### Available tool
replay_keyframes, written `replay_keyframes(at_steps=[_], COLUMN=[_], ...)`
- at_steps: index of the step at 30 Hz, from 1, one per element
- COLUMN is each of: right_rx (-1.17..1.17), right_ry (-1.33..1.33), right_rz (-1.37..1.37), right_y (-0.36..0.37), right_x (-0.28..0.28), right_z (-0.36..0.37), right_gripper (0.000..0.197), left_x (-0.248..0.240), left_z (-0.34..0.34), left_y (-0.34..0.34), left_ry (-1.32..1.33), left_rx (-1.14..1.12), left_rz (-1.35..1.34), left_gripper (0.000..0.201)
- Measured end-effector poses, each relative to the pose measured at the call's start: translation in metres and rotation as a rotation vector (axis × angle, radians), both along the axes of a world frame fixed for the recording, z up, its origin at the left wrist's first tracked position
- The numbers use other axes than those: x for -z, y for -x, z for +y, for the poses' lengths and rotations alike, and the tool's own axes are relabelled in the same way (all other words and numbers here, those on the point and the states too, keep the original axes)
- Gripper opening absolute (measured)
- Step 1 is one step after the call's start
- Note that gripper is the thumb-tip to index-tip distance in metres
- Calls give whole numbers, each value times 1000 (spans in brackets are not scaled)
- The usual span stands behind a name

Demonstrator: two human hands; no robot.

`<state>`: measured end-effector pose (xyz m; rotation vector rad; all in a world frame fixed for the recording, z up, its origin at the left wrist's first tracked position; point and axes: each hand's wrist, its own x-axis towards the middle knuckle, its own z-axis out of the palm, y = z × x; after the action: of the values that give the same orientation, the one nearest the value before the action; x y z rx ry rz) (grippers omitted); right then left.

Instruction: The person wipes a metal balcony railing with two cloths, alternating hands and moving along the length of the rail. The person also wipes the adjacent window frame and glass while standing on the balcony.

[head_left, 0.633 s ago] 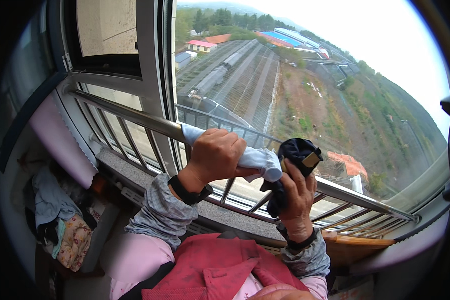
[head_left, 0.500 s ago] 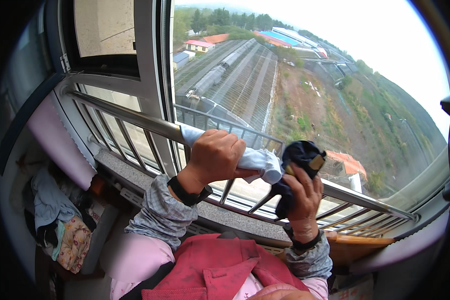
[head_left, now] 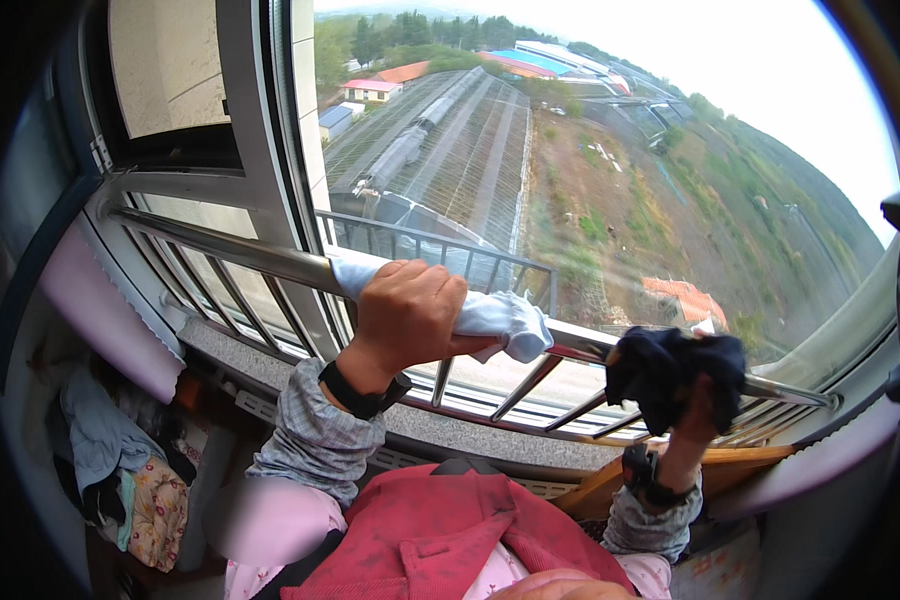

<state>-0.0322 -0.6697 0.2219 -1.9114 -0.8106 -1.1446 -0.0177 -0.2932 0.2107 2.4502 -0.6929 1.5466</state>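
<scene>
right hand closed on dark cloth, pressed at right end of metal rail | left hand wrapped around white cloth at rail middle | advice: both grips needed to be firm, strokes following the rail | window glass beyond

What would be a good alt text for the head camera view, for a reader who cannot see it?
Seen from above, a person's left hand presses a white cloth onto a metal window rail while the right hand holds a dark cloth against the same rail. Beyond the glass lie fields and rooftops far below.
</scene>
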Motion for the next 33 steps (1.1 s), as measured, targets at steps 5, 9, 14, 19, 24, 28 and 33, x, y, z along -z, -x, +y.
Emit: replay_keyframes(at_steps=[5, 9, 14, 19, 24, 28, 33], right_rx=[146, -29, 117, 215, 765, 981, 902], right_ry=[-273, -91, 264, 72, 72, 50, -3], right_rz=[378, 210, -9, 208, 227, 191, 205], right_y=[-17, -18, -14, -26, -60, -88, -93], right_x=[21, 26, 9, 21, 46, 66, 76], right_z=[37, 90, 115, 44, -106, -192, -203], right_gripper=[19, 46, 52, 40, 34, 39, 41], left_x=[-1, -1, -2, -2, -5, -12, -3], left_z=[0, -1, -2, 0, -1, -9, -84], left_y=[0, 1, 2, 4, 7, 11, -1], left_ry=[-3, -14, -43, -62, -75, -60, -102], left_rx=[-5, -40, -55, -53, -52, -28, 110], left_rz=[2, 32, 28, 59, 154, 209, 271], left_gripper=[60, 58, 56, 58, 59, 58, 62])
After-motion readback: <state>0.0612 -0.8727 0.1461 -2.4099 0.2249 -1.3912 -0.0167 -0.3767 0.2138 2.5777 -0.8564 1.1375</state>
